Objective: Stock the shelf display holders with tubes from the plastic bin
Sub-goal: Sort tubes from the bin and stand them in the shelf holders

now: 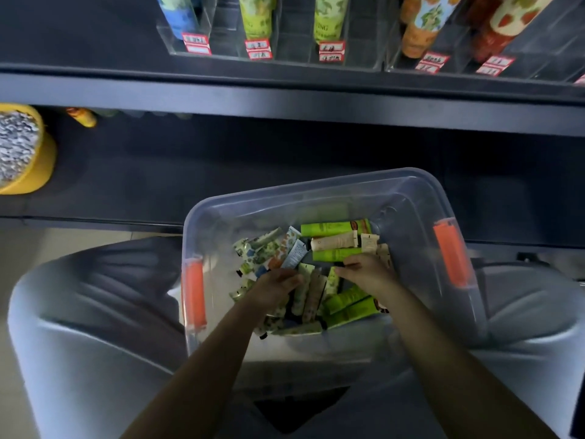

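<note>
Dozens of tubes point(316, 289) lie loose in the plastic bin point(316, 188), green, cream and flower-printed ones heaped across its floor. From that we judge that most of the stocking is yet to be done. The bin sits on the person's lap between the knees, with an orange handle point(193, 293) at either side.

Both hands are down inside it. The left hand point(275, 286) is sunk into the printed tubes at the left of the heap, knuckles up and fingers curled round a few of them, which we read as a grip. The right hand point(367, 274) lies palm down over the middle of the heap, its fingers reaching leftward to the dark cap of a green tube point(337, 254). We cannot tell whether they pinch that cap or only touch it, because the picture is soft there. Both forearms run from the bottom edge of the view into the bin, well apart from the shelving.

On the upper shelf point(285, 90), the clear display holders point(221, 30) show tubes standing behind red price labels point(259, 49), with dark gaps that look able to take more. We would place the work at the picking stage, since nothing is lifted out of the bin. A yellow tub point(31, 166) stands at the far left on the lower shelf.
</note>
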Demonstrator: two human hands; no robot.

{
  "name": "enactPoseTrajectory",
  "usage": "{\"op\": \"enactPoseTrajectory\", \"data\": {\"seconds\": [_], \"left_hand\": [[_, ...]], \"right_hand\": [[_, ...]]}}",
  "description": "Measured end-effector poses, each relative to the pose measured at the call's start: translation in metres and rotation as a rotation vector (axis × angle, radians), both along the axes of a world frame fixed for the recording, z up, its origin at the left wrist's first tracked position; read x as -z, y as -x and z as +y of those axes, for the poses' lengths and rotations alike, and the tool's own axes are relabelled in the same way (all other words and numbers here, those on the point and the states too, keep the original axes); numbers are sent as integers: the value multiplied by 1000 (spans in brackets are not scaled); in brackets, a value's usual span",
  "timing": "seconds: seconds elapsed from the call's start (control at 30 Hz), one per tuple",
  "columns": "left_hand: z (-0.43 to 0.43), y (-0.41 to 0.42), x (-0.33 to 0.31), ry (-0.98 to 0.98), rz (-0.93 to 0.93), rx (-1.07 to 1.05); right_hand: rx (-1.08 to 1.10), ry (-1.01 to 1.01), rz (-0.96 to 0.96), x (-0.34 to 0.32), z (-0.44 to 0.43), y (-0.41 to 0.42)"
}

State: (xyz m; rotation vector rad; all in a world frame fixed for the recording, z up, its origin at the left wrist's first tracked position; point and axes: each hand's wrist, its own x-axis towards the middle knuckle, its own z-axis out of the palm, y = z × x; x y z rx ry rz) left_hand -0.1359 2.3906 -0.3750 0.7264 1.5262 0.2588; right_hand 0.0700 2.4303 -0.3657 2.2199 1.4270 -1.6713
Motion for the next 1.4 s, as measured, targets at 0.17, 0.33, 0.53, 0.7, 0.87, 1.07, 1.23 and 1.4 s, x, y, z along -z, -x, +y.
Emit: {"op": "enactPoseTrajectory", "data": {"seconds": [0.17,0.33,0.53,0.7,0.87,1.07,1.23,1.4], "left_hand": [[2,4,12,-4,-61,-44],[7,2,13,-35,-49,45],[4,-4,12,-101,36,146],[1,-13,13,-136,112,190],[4,-8,5,-110,48,-10],[-3,2,-6,-7,-98,-358],[-11,0,-5,64,-183,-436],[-12,1,-16,22,-240,-482]], "right_hand": [[3,55,36,4,0,-1],[-31,93,18,7,2,0],[-74,122,43,7,2,7],[-67,111,53,7,0,8],[-124,98,63,6,0,6],[-56,58,-44,17,0,17],[48,52,-46,24,-4,26],[-16,0,-164,23,-8,30]]}}
